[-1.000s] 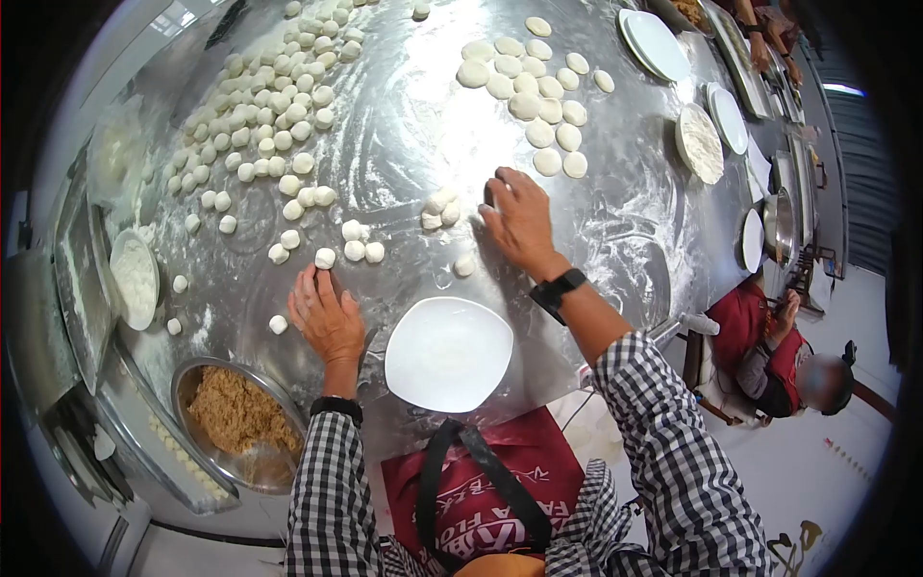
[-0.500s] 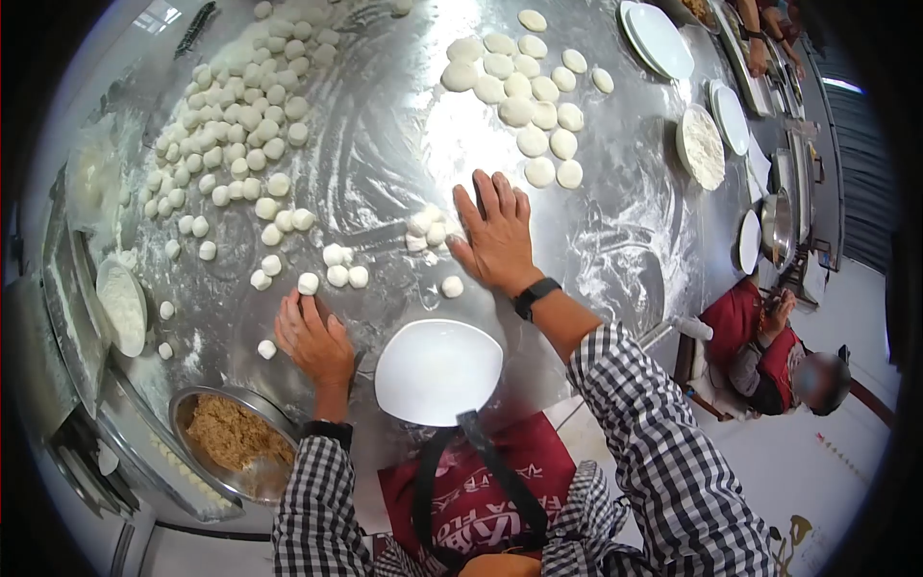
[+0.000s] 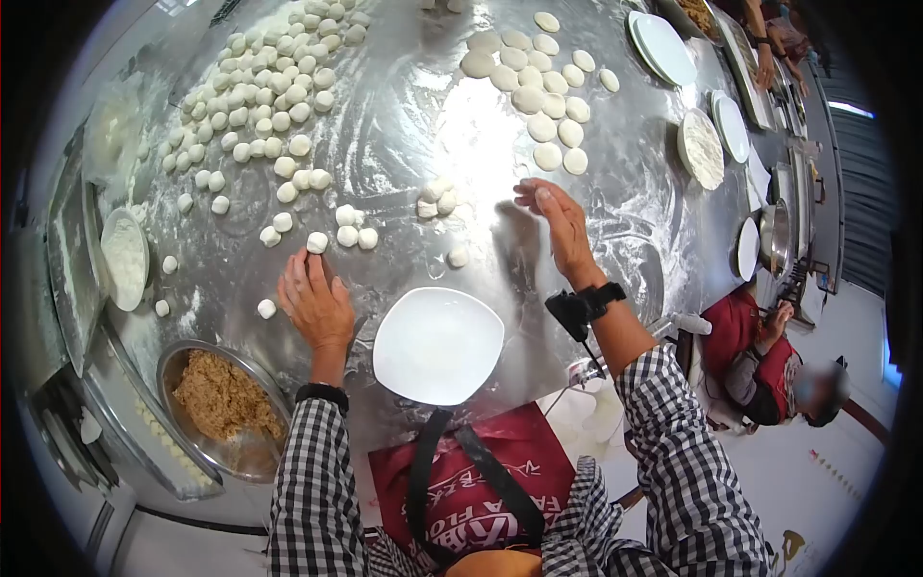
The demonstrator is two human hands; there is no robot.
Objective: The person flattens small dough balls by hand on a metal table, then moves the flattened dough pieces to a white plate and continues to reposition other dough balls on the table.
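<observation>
My left hand [image 3: 317, 303] rests on the floured metal table, fingers extended, its fingertips at a small white dough ball [image 3: 316, 242]. My right hand [image 3: 562, 223] is raised over the table, turned on its side, fingers apart from the thumb and nothing visible in it. Left of it lies a small cluster of dough pieces [image 3: 437, 196], with a single ball [image 3: 458, 256] below. An empty white square dish [image 3: 438, 346] stands between my forearms. Many dough balls [image 3: 279, 87] are spread at the upper left; flattened dough rounds [image 3: 529, 99] lie at the top.
A metal bowl of brown filling [image 3: 223, 399] stands at the lower left, near a bowl of flour [image 3: 125, 260]. Another flour bowl [image 3: 702, 149] and white plates [image 3: 663, 48] are at the right. A seated person [image 3: 760, 356] and a co-worker's hands [image 3: 764, 67] are beyond.
My right hand has lifted off the table and moved right, turning onto its side. My left hand remains beside the same dough ball. The view has shifted slightly.
</observation>
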